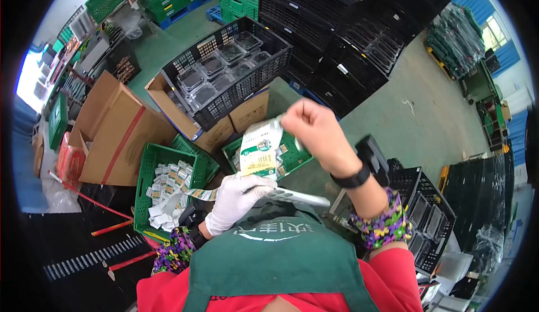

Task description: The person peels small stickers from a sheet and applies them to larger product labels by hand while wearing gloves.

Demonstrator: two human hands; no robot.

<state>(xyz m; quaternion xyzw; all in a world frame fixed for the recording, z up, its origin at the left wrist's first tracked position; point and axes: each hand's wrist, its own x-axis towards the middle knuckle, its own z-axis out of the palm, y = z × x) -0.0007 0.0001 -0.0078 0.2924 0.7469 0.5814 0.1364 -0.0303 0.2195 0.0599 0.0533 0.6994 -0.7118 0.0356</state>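
Observation:
My left hand, in a white glove, is closed on the lower end of a strip of printed labels in white, green and yellow. The bare right hand is raised at the strip's upper end, its fingers pinched at the label edge. A flat white object lies just below the left hand; what it rests on is hidden. Left of that hand, a narrow printed strip runs toward a green crate filled with small labelled packets. Behind the labels is another green crate with packets.
A black crate of clear plastic boxes stands on cardboard boxes ahead. Tall black crate stacks rise behind it. An open cardboard box is at left, and another black crate with clear trays is at right.

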